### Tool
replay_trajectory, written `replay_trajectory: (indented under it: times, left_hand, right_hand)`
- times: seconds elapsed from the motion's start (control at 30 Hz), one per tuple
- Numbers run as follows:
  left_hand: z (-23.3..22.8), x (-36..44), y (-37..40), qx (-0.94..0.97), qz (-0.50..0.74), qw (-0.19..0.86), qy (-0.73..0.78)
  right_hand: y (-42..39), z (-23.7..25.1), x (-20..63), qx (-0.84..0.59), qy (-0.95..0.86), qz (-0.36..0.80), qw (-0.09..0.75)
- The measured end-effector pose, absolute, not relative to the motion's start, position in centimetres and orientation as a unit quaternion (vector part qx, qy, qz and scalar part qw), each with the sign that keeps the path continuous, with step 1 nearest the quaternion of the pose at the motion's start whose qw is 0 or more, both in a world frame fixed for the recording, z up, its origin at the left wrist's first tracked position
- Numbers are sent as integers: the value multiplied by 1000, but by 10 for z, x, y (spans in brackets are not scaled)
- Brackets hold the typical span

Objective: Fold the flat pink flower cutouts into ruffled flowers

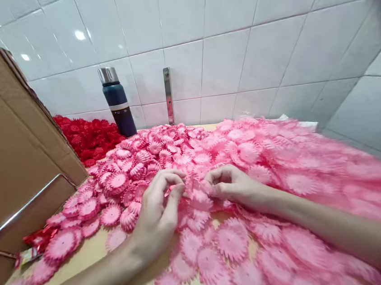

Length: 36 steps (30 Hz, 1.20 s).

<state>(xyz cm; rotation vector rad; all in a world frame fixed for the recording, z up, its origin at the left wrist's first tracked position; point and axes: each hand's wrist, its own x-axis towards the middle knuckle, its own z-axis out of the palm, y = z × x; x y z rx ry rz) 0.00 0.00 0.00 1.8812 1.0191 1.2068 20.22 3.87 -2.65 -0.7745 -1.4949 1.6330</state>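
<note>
Pink scalloped fabric flower pieces (233, 240) cover the table in a thick layer, several with a small dark dot at the centre. In the middle, a blurred pink flower piece (199, 199) hangs between my two hands. My left hand (159, 207) is closed, thumb and forefinger pinched at its left side, though the exact contact is hard to see. On the other side my right hand (230, 183) pinches its edge between thumb and curled fingers. More pink pieces lie under and around both hands.
A cardboard box (11, 120) stands at the left, a metal rod (23, 207) against it. Behind are a heap of red flower pieces (89, 137) and a dark blue bottle (117, 105). A metal bracket (168, 95) is on the tiled wall (233, 61). A red wrapper (39, 240) lies left.
</note>
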Motion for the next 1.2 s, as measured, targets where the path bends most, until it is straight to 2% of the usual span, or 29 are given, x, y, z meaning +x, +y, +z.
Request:
replay_trajectory:
  times: [0.2, 0.3, 0.53, 0.9, 1.2]
  left_hand:
    - [0, 1, 1, 530, 591, 462, 394]
    - [0, -3, 8, 514, 635, 442, 371]
    - [-2, 0, 0, 716, 513, 311, 358]
    - [-4, -2, 0, 816, 429, 212, 325]
    - [-3, -2, -2, 831, 405, 211, 318]
  right_hand:
    - [40, -38, 203, -303, -550, 665, 405]
    - [39, -34, 203, -291, -536, 680, 408]
    - [36, -26, 202, -263, -526, 693, 418]
    - [34, -22, 203, -268, -617, 637, 377]
    - [35, -24, 204, -263, -625, 642, 358]
